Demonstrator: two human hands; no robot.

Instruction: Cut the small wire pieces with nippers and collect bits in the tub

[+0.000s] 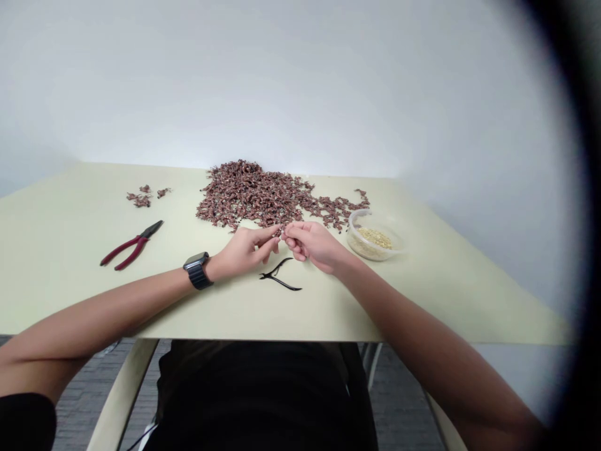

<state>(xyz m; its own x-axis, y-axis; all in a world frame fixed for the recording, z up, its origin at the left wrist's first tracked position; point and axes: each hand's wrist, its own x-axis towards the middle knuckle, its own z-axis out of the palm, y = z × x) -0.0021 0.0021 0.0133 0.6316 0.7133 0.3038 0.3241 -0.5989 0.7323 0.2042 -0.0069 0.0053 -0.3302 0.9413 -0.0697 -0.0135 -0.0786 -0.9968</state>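
My left hand (246,250), with a dark watch on its wrist, is closed in a pinch on a small brown piece (277,232). Against its fingertips, my right hand (313,244) is closed too, thumb pressed on curled fingers; what it pinches is too small to name. Both hands meet just in front of a large heap of small reddish-brown pieces with dark tips (248,194). On the table below them lie black nippers (277,274) with their handles spread apart.
To the right stands a clear round plastic tub (370,252) holding small gold-coloured bits (375,237). Red-handled pliers (134,245) lie at the left, with several loose brown pieces (141,199) behind them. A wall borders the far side of the pale table (201,316).
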